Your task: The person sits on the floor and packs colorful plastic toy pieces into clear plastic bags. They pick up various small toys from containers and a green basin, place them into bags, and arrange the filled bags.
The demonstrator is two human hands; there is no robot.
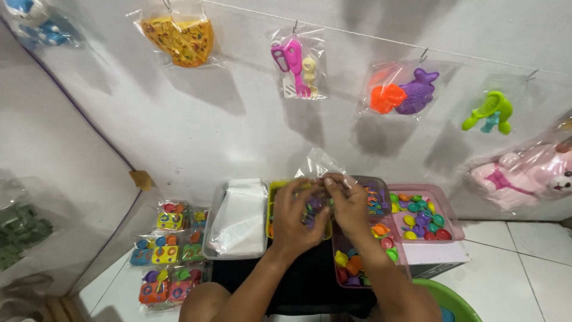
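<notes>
1. above the row of trays, both hands meet at a small clear plastic bag [319, 162], held up just in front of the white wall [238, 119].
2. the left hand [298, 214] pinches the bag's lower edge, fingers curled around it; small purple toy pieces [314, 206] show between the palms.
3. the right hand [348, 206] grips the bag's mouth from the other side, fingertips closed on the film.
4. the bag looks thin, light, crinkly and slippery; it likely holds best pinched at the rim, not the middle.
5. below sit a grey tray of folded clear bags [238, 217], a pink tray of coloured pieces [424, 216], and packed toy sets [170, 250] on the floor.
</notes>
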